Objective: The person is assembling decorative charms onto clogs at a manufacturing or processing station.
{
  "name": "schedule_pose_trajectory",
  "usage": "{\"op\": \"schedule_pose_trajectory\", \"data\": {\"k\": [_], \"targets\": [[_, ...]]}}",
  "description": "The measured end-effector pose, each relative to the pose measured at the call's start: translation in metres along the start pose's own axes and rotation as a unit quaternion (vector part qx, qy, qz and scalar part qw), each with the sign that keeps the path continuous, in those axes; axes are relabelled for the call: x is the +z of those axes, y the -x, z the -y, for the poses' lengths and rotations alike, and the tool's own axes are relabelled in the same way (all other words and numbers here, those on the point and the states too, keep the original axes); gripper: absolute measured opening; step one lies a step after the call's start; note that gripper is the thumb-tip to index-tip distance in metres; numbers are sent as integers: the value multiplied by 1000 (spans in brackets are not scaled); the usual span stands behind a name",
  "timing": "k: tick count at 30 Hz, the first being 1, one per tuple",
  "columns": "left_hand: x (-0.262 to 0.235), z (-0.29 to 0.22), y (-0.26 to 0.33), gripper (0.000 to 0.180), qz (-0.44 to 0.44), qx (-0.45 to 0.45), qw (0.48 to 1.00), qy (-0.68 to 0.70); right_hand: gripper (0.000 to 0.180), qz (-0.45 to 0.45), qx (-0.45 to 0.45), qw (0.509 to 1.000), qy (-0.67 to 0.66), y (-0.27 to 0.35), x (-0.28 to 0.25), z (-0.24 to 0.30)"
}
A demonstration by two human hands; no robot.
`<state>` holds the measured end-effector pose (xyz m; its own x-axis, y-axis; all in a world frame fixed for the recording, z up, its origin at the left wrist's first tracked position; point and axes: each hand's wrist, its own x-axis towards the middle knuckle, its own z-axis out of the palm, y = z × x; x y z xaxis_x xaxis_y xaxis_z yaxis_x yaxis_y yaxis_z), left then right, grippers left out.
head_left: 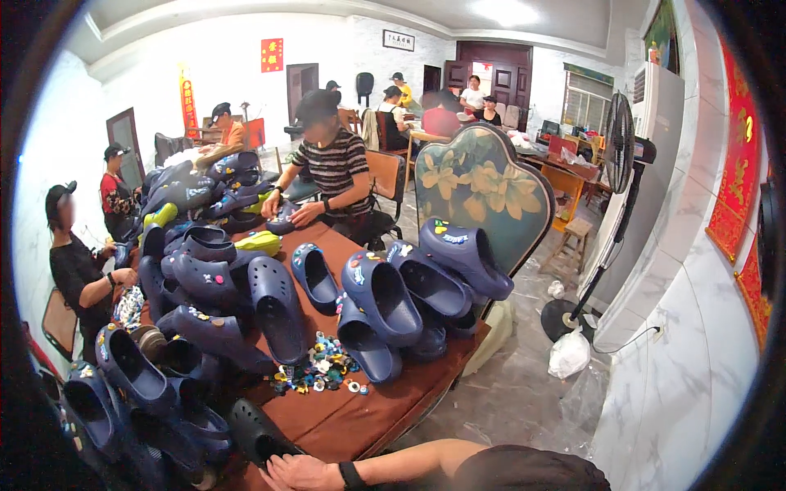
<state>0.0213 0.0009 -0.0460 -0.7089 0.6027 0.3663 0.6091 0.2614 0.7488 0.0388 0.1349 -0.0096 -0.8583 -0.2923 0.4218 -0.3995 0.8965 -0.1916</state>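
Observation:
My right hand [301, 472] comes in at the lower edge, with a black band on its wrist. Its fingers are bent against the heel end of a dark clog [260, 432], closed on it; the lower part of the clog is cut off by the frame. My left hand is out of sight. Just beyond the clog, small colourful shoe charms [321, 367] lie in a loose pile on the brown tabletop [413, 393]. Navy clogs [372, 299] with charms on them are stacked right of the pile. A plain navy clog [277, 311] lies left of it.
More navy clogs [131, 368] crowd the table's left side. Across the table a person in a striped shirt [336, 168] handles a clog [282, 219]. A flower-patterned chair back [483, 184] stands at the right edge, with a standing fan [620, 147] beyond.

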Motion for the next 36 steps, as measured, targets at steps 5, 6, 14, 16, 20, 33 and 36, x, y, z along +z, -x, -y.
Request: {"op": "schedule_pose_trajectory", "data": {"k": [5, 6, 14, 16, 20, 33, 36], "targets": [[-4, 2, 3, 59, -33, -51, 998, 16, 33, -76, -97, 989, -82, 3, -60, -8], [-4, 2, 3, 59, -40, -61, 997, 20, 33, -74, -100, 989, -82, 8, -68, -12], [-8, -14, -2, 67, -53, -70, 996, 18, 28, -10, -53, 965, -257, 42, -41, -53], [-13, -25, -4, 69, -28, -115, 993, 14, 27, -40, -3, 961, -275, 36, -23, -40], [-24, -33, 1, 63, 12, -118, 992, -29, 24, -117, 26, 966, -228, 27, -8, -17], [-33, -26, 5, 46, -22, -132, 990, 38, 16, -92, 61, 944, -310, 51, -51, -17], [-35, -30, 5, 72, -23, -109, 994, -3, 12, -146, 132, 964, -180, 67, -55, -61]]}}
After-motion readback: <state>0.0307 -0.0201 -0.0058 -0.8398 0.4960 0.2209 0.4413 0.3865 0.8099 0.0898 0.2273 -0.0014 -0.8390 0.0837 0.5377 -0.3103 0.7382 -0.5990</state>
